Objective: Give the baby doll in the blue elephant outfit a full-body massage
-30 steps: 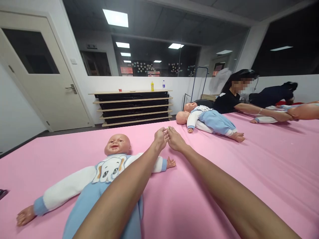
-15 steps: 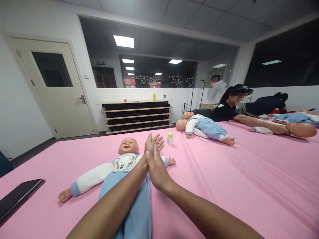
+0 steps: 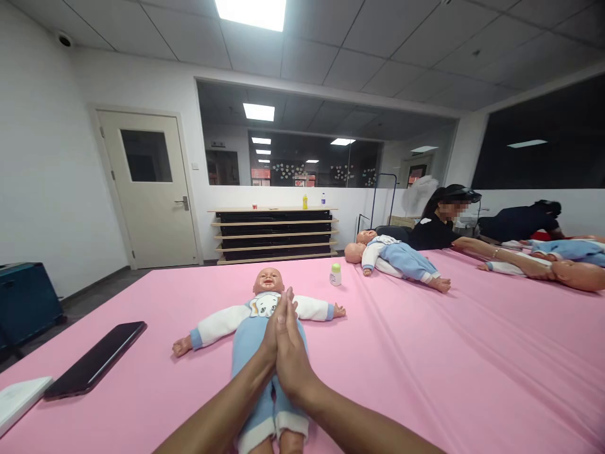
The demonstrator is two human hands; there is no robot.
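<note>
Palm to palm, my left hand and my right hand press together above a baby doll's body. Fingers on both are stretched out, and no object shows between them. The baby doll lies on its back, arms spread, in a blue and white suit with an elephant face on the chest. My hands and forearms hide part of its chest and legs. Beyond its hand on the right stands a small white bottle with a green cap.
A pink-covered table bears a black phone and a white box at left. More dolls lie at right, where a person in black reaches over one. A shelf unit stands behind.
My left hand has turned from lying crosswise to matching my right, palms now together. The view has tilted up and shifted left, showing more of the doll's legs and the white box.
</note>
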